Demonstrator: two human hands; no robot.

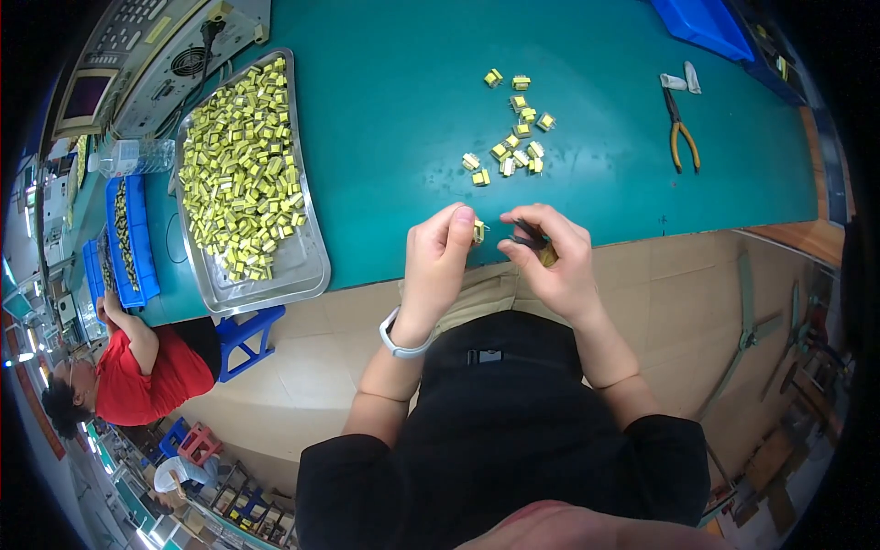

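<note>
Your left hand (pixel 438 266) pinches a small yellow part (pixel 478 231) with thin metal pins, at the table's near edge. Your right hand (pixel 555 261) is closed around dark pliers (pixel 529 236) just right of it.

left hand (pixel 438 261) pinching, right hand (pixel 553 259) pinching, fingertips nearly meeting

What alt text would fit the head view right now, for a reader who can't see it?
The left hand pinches a small yellow component while the right hand holds a dark tool against it, at the near edge of a teal table. A metal tray of yellow components sits left; loose components and yellow-handled pliers lie beyond.
</note>
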